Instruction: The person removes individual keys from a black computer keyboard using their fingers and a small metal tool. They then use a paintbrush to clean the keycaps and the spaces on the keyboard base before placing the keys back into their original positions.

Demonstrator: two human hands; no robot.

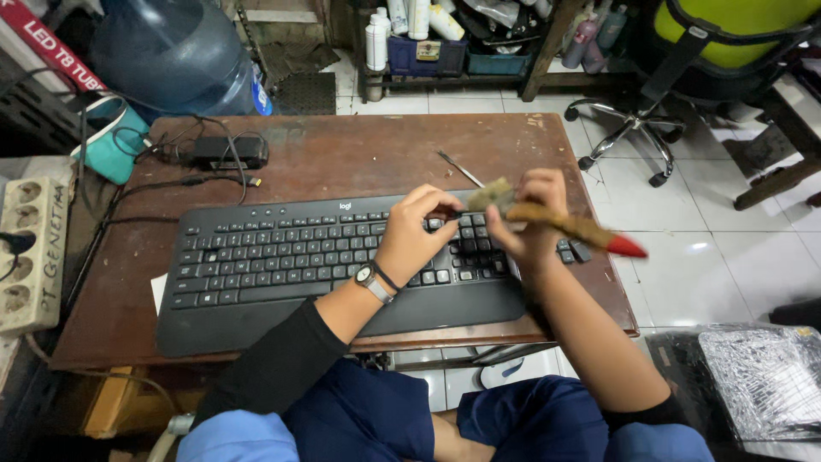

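**Brush over the keyboard's right end, left hand steadying**

Black full-size keyboard (pixel 342 265) lies along the near edge of the brown wooden desk (pixel 342 154), wrist rest overhanging toward the person's lap, so the keys sit right under both hands. That placement looks chosen for reach while seated low.

Left hand (pixel 415 235), wristwatch (pixel 369 280) on it, rests palm-down on the keys right of centre. Fingers curled, tips pressing near the block of keys by the number pad; looks like it pins the board so it can't slide. Whether it also pinches something small I cannot tell.

Right hand (pixel 534 218) is closed round a paintbrush (pixel 556 224), wooden handle with red tip pointing out past the desk's right edge, bristles aimed left and down at the keys just beside the left fingertips. Grip is near the ferrule, likely for short controlled strokes. Brush is motion-blurred.

A thin metal tool (pixel 460 168) lies on bare wood behind the hands, near the far right part of the desk, within easy pick-up. At the far left corner: a black power adapter (pixel 229 151) with cables, and a teal bag (pixel 107 141) at the edge, well apart from the work. A power strip (pixel 32 248) sits off the left edge. An office chair (pixel 684 77) stands on the tiled floor beyond the right edge.
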